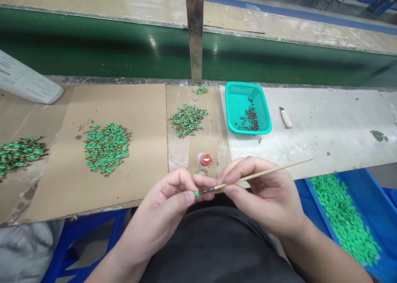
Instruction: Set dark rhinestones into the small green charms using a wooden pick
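Between thumb and fingertips, my left hand point(175, 198) pinches a tiny green piece point(196, 193). My right hand point(260, 192) grips a thin paintbrush point(257, 175) with a pale wooden handle, its tip pointing left and touching or very near the green piece. Just beyond my fingers, a small round container of red paint point(205, 160) sits on a cardboard square point(194, 151). A second small round thing point(202, 172) is partly hidden behind my left fingers.
Piles of small green-and-gold pieces point(107, 148) lie on cardboard to the left and centre. A turquoise basket point(229, 109) holds small dark bits. Right of it lies a cutter-like tool point(285, 117). A blue tray point(356, 184) with green pieces is at lower right.
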